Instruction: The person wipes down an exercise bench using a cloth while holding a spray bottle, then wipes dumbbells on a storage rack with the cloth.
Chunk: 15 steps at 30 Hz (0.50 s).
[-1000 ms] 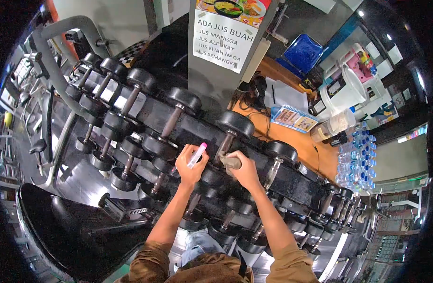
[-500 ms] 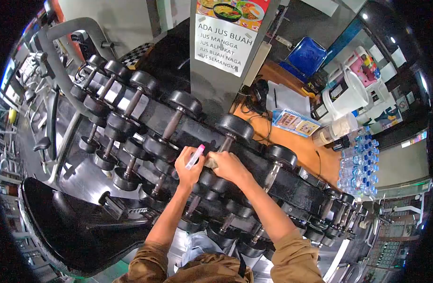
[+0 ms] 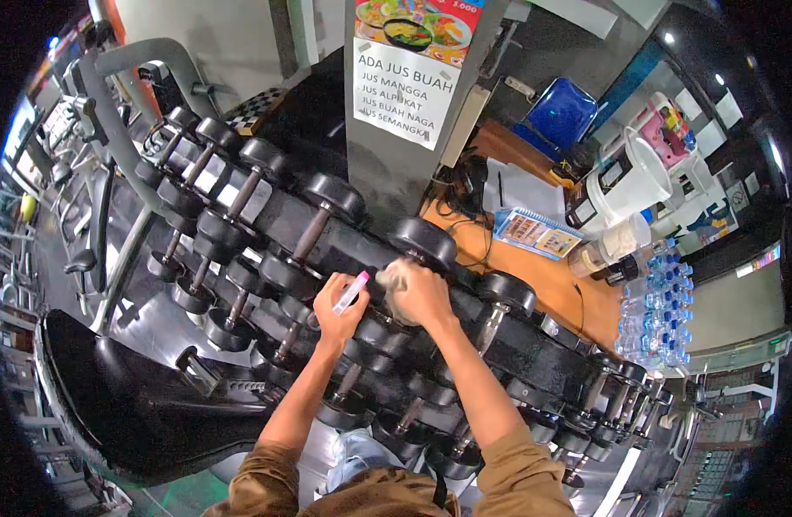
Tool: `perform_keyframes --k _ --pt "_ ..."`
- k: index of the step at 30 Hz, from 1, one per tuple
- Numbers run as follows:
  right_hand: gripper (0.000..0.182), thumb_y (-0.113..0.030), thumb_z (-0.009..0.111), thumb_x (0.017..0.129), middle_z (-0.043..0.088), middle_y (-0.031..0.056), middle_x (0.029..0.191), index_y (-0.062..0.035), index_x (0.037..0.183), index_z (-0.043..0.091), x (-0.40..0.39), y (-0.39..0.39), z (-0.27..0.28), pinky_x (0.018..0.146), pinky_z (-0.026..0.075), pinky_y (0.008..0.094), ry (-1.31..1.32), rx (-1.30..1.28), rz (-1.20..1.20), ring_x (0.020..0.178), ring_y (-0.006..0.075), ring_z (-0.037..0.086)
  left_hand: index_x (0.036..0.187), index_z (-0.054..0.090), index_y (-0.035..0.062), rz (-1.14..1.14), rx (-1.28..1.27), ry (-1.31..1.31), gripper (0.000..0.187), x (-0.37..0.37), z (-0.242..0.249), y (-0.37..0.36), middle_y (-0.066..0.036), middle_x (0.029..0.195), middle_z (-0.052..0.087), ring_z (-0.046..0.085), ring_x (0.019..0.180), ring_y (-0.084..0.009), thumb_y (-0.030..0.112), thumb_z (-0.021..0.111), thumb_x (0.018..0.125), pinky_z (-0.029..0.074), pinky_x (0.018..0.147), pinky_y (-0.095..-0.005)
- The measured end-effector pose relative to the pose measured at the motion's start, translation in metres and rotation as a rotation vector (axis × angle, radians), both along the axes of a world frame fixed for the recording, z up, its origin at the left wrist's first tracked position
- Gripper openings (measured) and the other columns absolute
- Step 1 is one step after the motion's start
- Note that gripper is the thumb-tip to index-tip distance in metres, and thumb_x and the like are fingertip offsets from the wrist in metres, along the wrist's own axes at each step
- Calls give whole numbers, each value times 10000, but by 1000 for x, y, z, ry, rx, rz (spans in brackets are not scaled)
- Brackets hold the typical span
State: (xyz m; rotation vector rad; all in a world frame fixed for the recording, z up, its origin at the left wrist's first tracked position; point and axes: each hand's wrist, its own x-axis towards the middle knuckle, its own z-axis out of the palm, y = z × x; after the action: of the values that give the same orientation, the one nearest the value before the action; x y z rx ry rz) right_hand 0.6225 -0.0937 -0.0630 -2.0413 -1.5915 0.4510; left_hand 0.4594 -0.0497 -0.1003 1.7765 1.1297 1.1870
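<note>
My left hand [image 3: 332, 315] is closed around a small clear bottle with a pink cap [image 3: 351, 294], which tilts up to the right. Just beside it, my right hand [image 3: 424, 298] grips a greyish cloth [image 3: 395, 277], slightly blurred. The cloth lies against the handle area of a black dumbbell [image 3: 424, 239] on the upper rack; hand and cloth cover most of that handle. Another dumbbell [image 3: 325, 200] rests to the left of my hands, and one more dumbbell [image 3: 506, 295] sits to the right.
Several more dumbbells line the black rack [image 3: 349, 246] on its tiers. Behind it stands a wooden desk [image 3: 491, 263] with a spiral calendar [image 3: 536, 233], a white bucket [image 3: 633, 185] and several water bottles [image 3: 654, 306]. A grey pillar carries a paper sign [image 3: 405, 95]. A black padded bench [image 3: 146, 414] is at lower left.
My right hand has moved slightly right and up with the cloth, over the dumbbell's handle. My left hand still holds the bottle, a little further left. The view has shifted slightly.
</note>
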Motion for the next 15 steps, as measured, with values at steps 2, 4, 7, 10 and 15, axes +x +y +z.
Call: perform_keyframes --k 2,4,7,10,15 --pt "247 -106 642 784 704 137 945 -167 1024 643 -7 -12 0 764 533 488 95 -56 68 883 371 672 805 618 0 -4 11 20 117 -1 -1 1 -91 736 564 553 629 -182 77 694 760 435 611 -285" --pt "261 -104 645 779 704 134 951 -164 1033 643 -14 -25 -6 768 533 480 185 -53 79 893 370 670 798 621 7 -29 40 87 137 0 1 4 -86 708 550 544 607 -178 112 705 775 425 585 -291" --pt "307 -115 680 766 700 154 931 -159 1068 649 -15 -34 -6 760 531 443 238 -39 21 902 367 668 777 657 34 -60 92 219 255 2 9 13 -127 722 600 615 623 -262 281 720 779 457 581 -350" --pt "349 -102 711 749 698 166 917 -135 1091 653 -6 -41 -2 743 524 392 299 -48 -4 881 350 683 728 658 34 -98 -5 237 325 10 30 30 -146 674 605 612 590 -272 346 716 799 454 568 -361" --pt "350 -82 715 738 705 150 879 -122 1080 654 30 -47 30 743 525 388 335 149 -88 846 346 690 709 672 38 -245 -169 210 432 37 70 55 -137 605 605 613 565 -287 448 641 839 456 568 -385"
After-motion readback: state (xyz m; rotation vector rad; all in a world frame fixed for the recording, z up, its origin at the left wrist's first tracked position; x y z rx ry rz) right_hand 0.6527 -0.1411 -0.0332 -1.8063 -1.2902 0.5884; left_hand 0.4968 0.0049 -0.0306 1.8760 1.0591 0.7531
